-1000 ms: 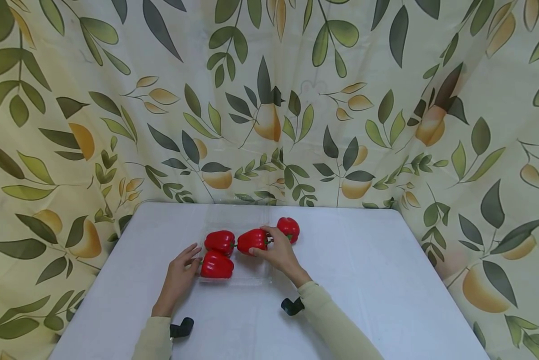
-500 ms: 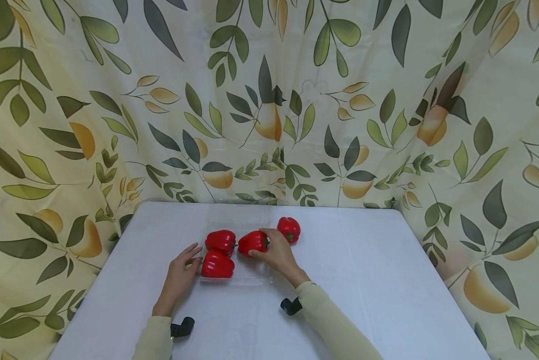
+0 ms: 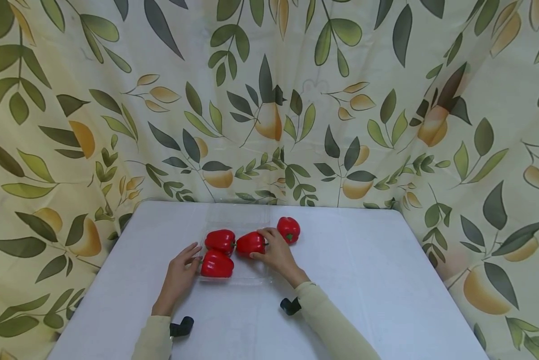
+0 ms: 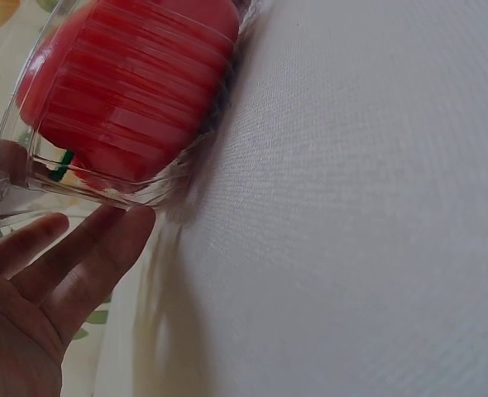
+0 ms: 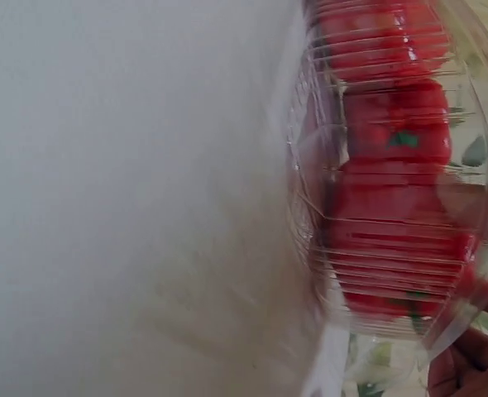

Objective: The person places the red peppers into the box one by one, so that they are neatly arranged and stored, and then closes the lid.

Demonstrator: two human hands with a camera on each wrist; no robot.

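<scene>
My right hand [image 3: 279,254] holds a red bell pepper [image 3: 250,244] at its stem end, thumb on the near side and fingers on the far side. That pepper lies low in a clear plastic container [image 3: 250,278], its other end toward the peppers at left. Two more red bell peppers, a far one [image 3: 220,242] and a near one [image 3: 217,264], sit side by side in the container's left part. My left hand [image 3: 179,277] holds the container's left edge. In the left wrist view, one digit shows through the plastic past the rim, and fingertips [image 4: 136,223] meet the wall outside.
Another red bell pepper [image 3: 288,230] stands on the white tabletop [image 3: 364,260], just right of the container, its stem facing me. The container's clear raised lid [image 3: 238,214] is at the back. A leaf-patterned curtain [image 3: 305,125] hangs behind the table.
The pepper in my right hand has shifted slightly left, closer to the far-left pepper, and the right hand has moved with it. The left hand keeps its place.
</scene>
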